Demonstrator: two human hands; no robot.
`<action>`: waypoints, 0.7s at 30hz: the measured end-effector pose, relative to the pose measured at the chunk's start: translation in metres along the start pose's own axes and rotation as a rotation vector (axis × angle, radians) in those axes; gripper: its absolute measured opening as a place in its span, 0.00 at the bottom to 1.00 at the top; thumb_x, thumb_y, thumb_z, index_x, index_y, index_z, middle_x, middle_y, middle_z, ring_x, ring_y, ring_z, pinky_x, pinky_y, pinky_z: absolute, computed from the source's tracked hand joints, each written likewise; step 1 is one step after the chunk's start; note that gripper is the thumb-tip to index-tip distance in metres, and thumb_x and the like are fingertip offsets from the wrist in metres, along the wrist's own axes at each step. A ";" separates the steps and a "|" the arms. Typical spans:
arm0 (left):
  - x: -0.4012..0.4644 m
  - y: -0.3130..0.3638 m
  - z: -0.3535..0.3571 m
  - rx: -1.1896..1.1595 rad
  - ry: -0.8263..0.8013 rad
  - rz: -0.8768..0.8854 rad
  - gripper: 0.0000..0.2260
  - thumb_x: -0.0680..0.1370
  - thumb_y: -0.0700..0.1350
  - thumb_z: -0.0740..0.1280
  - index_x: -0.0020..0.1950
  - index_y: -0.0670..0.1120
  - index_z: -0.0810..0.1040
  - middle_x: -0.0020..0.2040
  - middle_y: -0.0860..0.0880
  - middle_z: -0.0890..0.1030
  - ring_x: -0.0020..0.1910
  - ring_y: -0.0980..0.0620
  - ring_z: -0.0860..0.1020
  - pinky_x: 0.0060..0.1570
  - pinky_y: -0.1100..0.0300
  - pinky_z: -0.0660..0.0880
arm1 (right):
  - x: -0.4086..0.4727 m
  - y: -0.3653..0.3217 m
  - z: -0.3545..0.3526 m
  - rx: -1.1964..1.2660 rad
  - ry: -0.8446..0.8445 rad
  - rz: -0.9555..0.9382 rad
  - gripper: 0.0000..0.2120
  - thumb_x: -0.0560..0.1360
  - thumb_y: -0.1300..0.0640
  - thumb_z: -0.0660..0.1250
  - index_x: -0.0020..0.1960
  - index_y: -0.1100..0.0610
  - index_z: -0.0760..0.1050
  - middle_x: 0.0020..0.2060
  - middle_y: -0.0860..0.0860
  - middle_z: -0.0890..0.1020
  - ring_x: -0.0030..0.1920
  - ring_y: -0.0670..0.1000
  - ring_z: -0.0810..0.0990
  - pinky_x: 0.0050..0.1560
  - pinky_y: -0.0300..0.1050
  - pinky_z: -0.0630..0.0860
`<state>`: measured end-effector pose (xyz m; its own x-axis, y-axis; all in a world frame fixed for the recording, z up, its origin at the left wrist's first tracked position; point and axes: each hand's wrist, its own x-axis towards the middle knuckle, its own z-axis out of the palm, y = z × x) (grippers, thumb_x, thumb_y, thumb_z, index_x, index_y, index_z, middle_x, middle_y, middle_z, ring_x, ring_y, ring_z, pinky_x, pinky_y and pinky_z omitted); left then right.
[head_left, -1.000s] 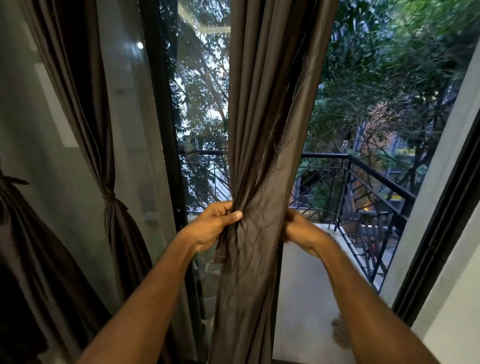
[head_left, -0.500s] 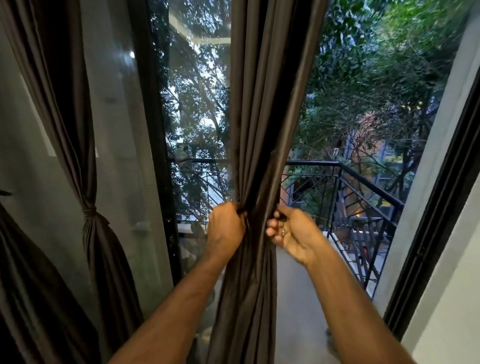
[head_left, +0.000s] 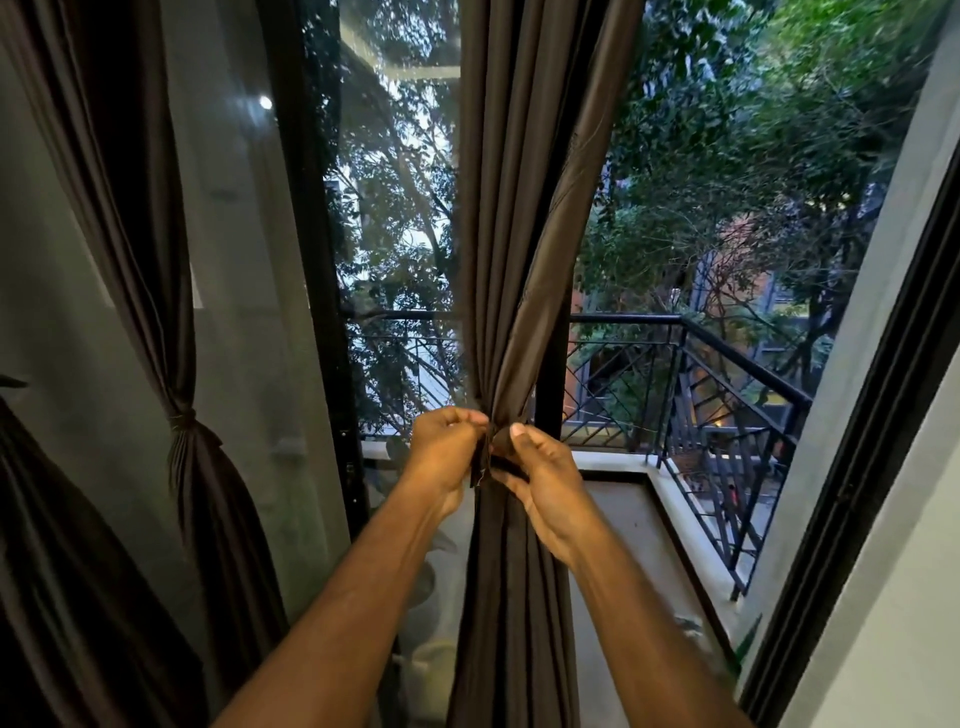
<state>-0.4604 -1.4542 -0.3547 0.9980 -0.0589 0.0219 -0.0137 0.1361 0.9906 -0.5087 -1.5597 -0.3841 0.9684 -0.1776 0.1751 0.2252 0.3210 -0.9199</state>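
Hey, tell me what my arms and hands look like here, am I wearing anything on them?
The left forearm and right forearm are bare down to the frame's bottom edge: no sleeves show. The left hand and right hand wear no gloves, and neither wrist carries a watch or bracelet. No ring is visible.

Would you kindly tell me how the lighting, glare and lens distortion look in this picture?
Head view: the room is dim against daylight outside, leaving the curtain backlit and dark; a glare spot sits on the glass pane at left; the wide lens bows the door frame at right; the left hand and right hand, gripping the curtain, look sharp.
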 end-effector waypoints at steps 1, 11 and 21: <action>0.000 -0.002 -0.001 0.017 0.015 0.035 0.11 0.75 0.29 0.62 0.43 0.42 0.79 0.33 0.41 0.78 0.28 0.49 0.75 0.27 0.64 0.71 | -0.001 0.001 0.002 0.004 -0.011 0.008 0.13 0.85 0.57 0.58 0.52 0.61 0.80 0.45 0.54 0.85 0.51 0.50 0.83 0.60 0.49 0.79; -0.003 -0.025 -0.006 0.288 0.166 0.427 0.07 0.72 0.31 0.71 0.42 0.42 0.78 0.37 0.43 0.81 0.35 0.52 0.78 0.35 0.58 0.76 | -0.008 -0.002 0.003 0.230 -0.117 0.190 0.13 0.84 0.56 0.60 0.52 0.61 0.81 0.47 0.56 0.84 0.48 0.54 0.83 0.62 0.57 0.78; -0.004 -0.016 -0.021 0.098 -0.115 0.216 0.07 0.74 0.30 0.71 0.47 0.40 0.78 0.35 0.43 0.84 0.32 0.49 0.81 0.36 0.58 0.77 | -0.006 -0.003 0.006 0.124 -0.060 0.160 0.12 0.83 0.60 0.62 0.48 0.65 0.81 0.40 0.58 0.85 0.37 0.50 0.85 0.42 0.45 0.83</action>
<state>-0.4629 -1.4352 -0.3737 0.9578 -0.1518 0.2441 -0.2373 0.0616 0.9695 -0.5145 -1.5544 -0.3803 0.9967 -0.0604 0.0545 0.0761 0.4533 -0.8881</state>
